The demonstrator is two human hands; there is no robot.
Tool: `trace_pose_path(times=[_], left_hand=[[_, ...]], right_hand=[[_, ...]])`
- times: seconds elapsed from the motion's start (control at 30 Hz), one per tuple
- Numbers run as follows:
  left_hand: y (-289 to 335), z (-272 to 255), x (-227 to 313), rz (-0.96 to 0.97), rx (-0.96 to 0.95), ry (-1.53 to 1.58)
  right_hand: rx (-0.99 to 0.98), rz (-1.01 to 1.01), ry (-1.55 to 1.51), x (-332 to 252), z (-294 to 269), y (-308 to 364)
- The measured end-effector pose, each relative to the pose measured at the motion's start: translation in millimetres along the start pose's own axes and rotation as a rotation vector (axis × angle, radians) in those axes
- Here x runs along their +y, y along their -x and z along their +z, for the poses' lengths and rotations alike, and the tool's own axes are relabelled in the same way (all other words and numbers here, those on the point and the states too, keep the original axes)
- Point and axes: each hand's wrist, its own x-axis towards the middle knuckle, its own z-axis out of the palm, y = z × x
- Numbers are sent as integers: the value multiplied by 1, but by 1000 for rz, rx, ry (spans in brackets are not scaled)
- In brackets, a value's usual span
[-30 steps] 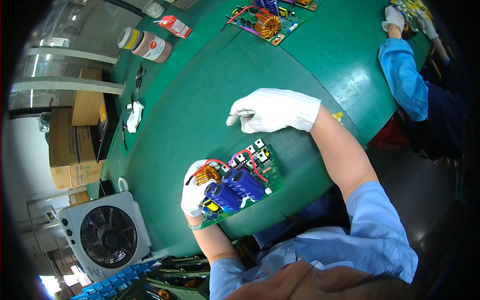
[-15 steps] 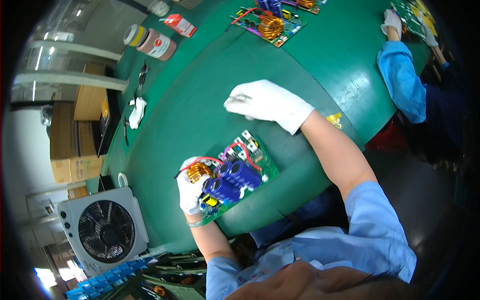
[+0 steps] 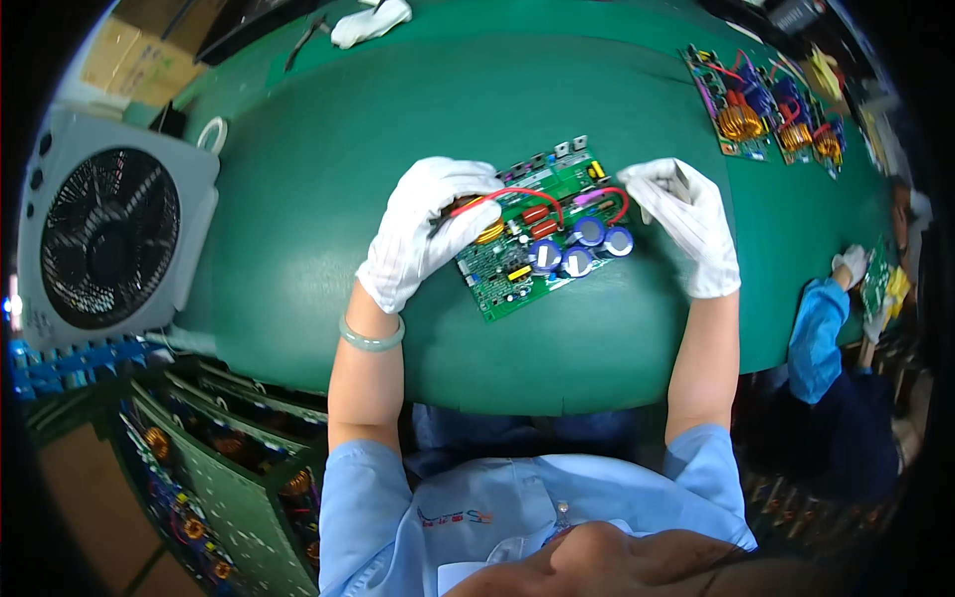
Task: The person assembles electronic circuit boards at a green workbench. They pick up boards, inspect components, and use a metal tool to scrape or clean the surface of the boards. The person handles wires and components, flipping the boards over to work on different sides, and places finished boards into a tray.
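A green circuit board (image 3: 537, 289) lies tilted on the table before me, with several blue capacitors (image 3: 589, 232), a copper coil (image 3: 489, 233) and red wires (image 3: 517, 191) on its upper side. My left hand (image 3: 423, 229), in a white glove, closes on the board's left side at the coil and a red wire, partly hiding both. Beside the right end, my gloved right hand (image 3: 688, 224) is pinched round a slim grey metal tool (image 3: 681, 177), mostly hidden by the fingers. Its fingertips are close to the looped red wire at the board's upper right corner.
Similar boards (image 3: 741, 119) stand in a row at the far right of the green table (image 3: 298, 249). A grey fan (image 3: 114, 219) is at the left, above a rack of boards (image 3: 224, 488). A co-worker's blue sleeve (image 3: 821, 333) shows at right; a white cloth (image 3: 371, 22) lies at the back.
The board has come to rest flatter on the table, capacitors facing up. My right hand has come down beside its right end. The view has turned, so the surroundings are shifted.
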Motion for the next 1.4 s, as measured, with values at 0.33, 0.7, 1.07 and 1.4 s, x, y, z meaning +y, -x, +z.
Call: trace_pose_path(times=[0.33,0.7,1.07,1.4], left_hand=[[18,-12,-4,-259,118,231],[17,-11,0,-503,50,450],[20,-10,-11,-324,15,351],[17,-16,-12,-181,-9,217]], right_hand=[[-259,90,62,-4,-17,10],[-215,115,64,-1,-10,9],[-250,159,82,-2,-12,7],[-249,147,77,-1,-11,7]])
